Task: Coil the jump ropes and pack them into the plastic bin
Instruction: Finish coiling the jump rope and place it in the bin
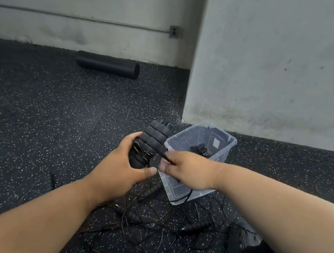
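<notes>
Floor (36,109) is black rubber w/ white speckles, running back to a grey concrete wall (93,0); a wall section on the right juts fwd as a corner (276,66). A thin conduit (76,16) runs along the back wall to an outlet box (174,31). Black foam roller (107,64) lies at the wall base.

Left hand (122,167) has fingers & thumb curled round a pair of ribbed black rope handles (149,143), held together, tilted, w/ cord wound round their lower part. Right hand (188,169) pinches the thin black cord (163,155) just beside the handles, fingers curled.

Clear plastic bin (227,139) sits on the floor near the corner, behind the right hand; some black rope bits are inside. More jump ropes (160,221) lie tangled on the floor below the hands, in front of the bin.
</notes>
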A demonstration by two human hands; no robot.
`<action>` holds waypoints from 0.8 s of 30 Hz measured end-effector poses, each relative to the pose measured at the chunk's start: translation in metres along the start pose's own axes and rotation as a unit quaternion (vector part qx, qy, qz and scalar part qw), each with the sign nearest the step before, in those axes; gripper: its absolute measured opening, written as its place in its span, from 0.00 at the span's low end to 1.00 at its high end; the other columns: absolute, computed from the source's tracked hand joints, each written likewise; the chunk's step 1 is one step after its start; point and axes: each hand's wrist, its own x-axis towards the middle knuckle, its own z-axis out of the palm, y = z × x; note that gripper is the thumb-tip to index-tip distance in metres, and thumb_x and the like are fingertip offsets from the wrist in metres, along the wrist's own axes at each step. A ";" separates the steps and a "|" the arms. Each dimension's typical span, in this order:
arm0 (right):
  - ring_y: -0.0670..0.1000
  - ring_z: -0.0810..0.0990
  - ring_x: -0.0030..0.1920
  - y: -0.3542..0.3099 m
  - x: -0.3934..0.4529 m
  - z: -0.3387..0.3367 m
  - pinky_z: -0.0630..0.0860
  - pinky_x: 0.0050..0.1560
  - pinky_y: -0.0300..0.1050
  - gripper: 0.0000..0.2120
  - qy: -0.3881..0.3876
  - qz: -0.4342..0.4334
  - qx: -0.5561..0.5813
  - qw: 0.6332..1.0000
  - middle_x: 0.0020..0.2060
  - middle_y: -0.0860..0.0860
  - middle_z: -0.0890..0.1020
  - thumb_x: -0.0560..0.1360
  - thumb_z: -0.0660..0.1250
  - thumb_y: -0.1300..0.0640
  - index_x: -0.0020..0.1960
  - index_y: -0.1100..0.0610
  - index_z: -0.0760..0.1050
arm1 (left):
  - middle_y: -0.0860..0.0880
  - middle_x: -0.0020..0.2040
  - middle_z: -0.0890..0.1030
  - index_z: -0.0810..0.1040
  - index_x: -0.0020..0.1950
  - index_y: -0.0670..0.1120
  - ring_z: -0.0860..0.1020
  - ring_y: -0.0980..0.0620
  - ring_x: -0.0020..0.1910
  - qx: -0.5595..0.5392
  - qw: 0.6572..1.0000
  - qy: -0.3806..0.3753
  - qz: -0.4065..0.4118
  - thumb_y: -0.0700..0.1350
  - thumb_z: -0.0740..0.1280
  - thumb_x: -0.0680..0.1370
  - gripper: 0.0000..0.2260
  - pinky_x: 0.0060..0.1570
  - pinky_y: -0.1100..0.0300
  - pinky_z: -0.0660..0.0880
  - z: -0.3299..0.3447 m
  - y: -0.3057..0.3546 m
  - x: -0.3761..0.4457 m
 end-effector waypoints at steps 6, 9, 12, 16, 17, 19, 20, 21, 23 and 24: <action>0.53 0.75 0.40 -0.017 -0.010 0.008 0.72 0.42 0.49 0.04 -0.009 -0.049 -0.292 0.955 0.38 0.45 0.74 0.83 0.62 0.56 0.50 0.53 0.72 | 0.62 0.56 0.81 0.62 0.73 0.64 0.81 0.61 0.52 0.142 0.988 -0.044 -0.047 0.57 0.80 0.70 0.37 0.58 0.55 0.79 0.002 -0.015 0.005; 0.55 0.75 0.41 -0.027 -0.018 0.006 0.75 0.42 0.49 0.06 -0.003 -0.087 -0.370 0.925 0.38 0.47 0.74 0.82 0.64 0.53 0.46 0.51 0.72 | 0.56 0.56 0.82 0.60 0.72 0.61 0.82 0.52 0.53 0.247 0.962 -0.105 -0.052 0.59 0.77 0.72 0.36 0.57 0.52 0.79 0.010 -0.013 0.002; 0.53 0.78 0.40 -0.040 -0.023 0.003 0.75 0.40 0.47 0.08 -0.007 -0.117 -0.340 0.933 0.40 0.47 0.81 0.80 0.70 0.47 0.46 0.49 0.76 | 0.53 0.54 0.83 0.63 0.70 0.54 0.83 0.48 0.53 0.340 0.926 -0.158 -0.036 0.58 0.77 0.72 0.33 0.55 0.51 0.80 0.018 -0.017 0.002; 0.47 0.81 0.31 -0.042 -0.026 -0.003 0.80 0.38 0.47 0.13 -0.047 -0.086 -0.169 0.981 0.31 0.47 0.83 0.73 0.79 0.50 0.39 0.51 0.76 | 0.57 0.56 0.83 0.70 0.65 0.59 0.82 0.53 0.56 0.351 0.904 -0.234 0.073 0.58 0.79 0.68 0.29 0.56 0.56 0.79 0.026 -0.017 0.000; 0.46 0.81 0.29 -0.040 -0.026 -0.007 0.81 0.36 0.47 0.15 -0.042 -0.069 -0.115 0.990 0.31 0.48 0.84 0.71 0.81 0.50 0.40 0.54 0.76 | 0.58 0.57 0.83 0.70 0.64 0.60 0.81 0.54 0.57 0.340 0.904 -0.240 0.095 0.58 0.79 0.68 0.29 0.56 0.58 0.78 0.027 -0.013 -0.001; 0.43 0.75 0.28 -0.031 -0.023 -0.017 0.76 0.32 0.43 0.19 -0.012 -0.061 -0.062 0.996 0.31 0.49 0.81 0.67 0.84 0.48 0.40 0.56 0.76 | 0.60 0.57 0.82 0.69 0.63 0.61 0.80 0.58 0.55 0.302 0.916 -0.234 0.120 0.56 0.81 0.67 0.30 0.55 0.63 0.76 0.025 -0.005 -0.004; 0.44 0.73 0.30 -0.025 -0.021 -0.021 0.72 0.33 0.43 0.20 -0.004 -0.057 -0.038 0.998 0.30 0.48 0.79 0.67 0.84 0.48 0.38 0.55 0.74 | 0.62 0.56 0.82 0.68 0.63 0.63 0.80 0.60 0.54 0.279 0.925 -0.225 0.128 0.54 0.82 0.66 0.32 0.54 0.66 0.75 0.024 -0.002 -0.005; 0.45 0.72 0.31 -0.018 -0.018 -0.025 0.69 0.35 0.44 0.20 -0.004 -0.050 -0.011 0.999 0.30 0.48 0.76 0.68 0.83 0.47 0.37 0.53 0.73 | 0.63 0.55 0.81 0.67 0.62 0.64 0.79 0.62 0.52 0.255 0.933 -0.215 0.134 0.53 0.82 0.66 0.32 0.52 0.69 0.74 0.021 0.003 -0.006; 0.47 0.70 0.34 -0.003 -0.014 -0.030 0.67 0.38 0.46 0.19 -0.010 -0.037 0.056 0.998 0.32 0.47 0.73 0.73 0.80 0.47 0.37 0.51 0.71 | 0.62 0.52 0.81 0.68 0.62 0.64 0.80 0.63 0.51 0.204 0.950 -0.191 0.137 0.52 0.83 0.66 0.33 0.52 0.65 0.77 0.015 0.008 -0.009; 0.48 0.69 0.36 0.002 -0.014 -0.031 0.66 0.38 0.46 0.17 -0.007 -0.033 0.096 0.995 0.33 0.47 0.73 0.74 0.78 0.46 0.38 0.52 0.72 | 0.61 0.52 0.82 0.68 0.64 0.63 0.81 0.62 0.51 0.173 0.960 -0.178 0.133 0.51 0.83 0.66 0.34 0.53 0.61 0.79 0.012 0.011 -0.011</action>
